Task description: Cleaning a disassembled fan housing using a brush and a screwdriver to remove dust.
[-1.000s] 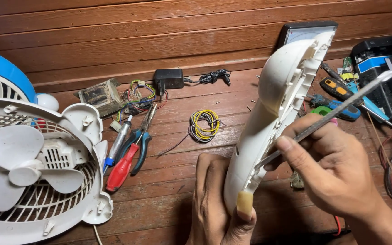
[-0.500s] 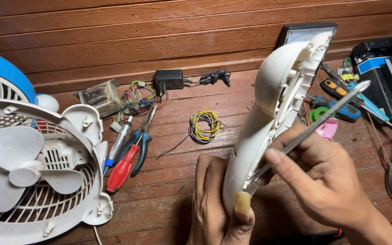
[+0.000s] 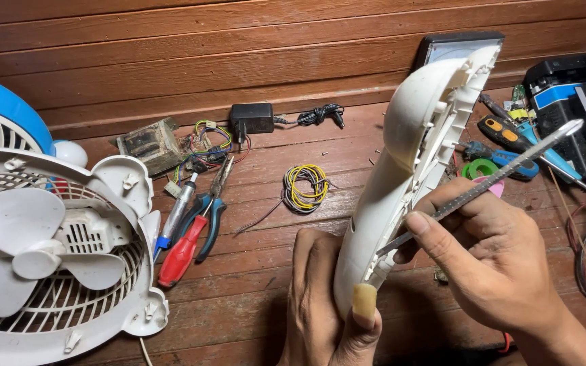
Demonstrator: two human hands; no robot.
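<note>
The left hand gripped the lower end of a curved white plastic housing, thumb pressed on its edge, holding it upright over the brown wooden plank floor. The right hand pinched a long flat metal tool, its tip set into the housing's open side. Further left lay a red-handled screwdriver, blue-handled pliers, a yellow wire coil and a white fan with its grille.

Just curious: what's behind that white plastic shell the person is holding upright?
Behind the white plastic shell, a dark flat panel leans against the wooden wall; only its top shows. The left hand grips the shell's base, the right hand a metal tool. The floor behind is hidden.
</note>
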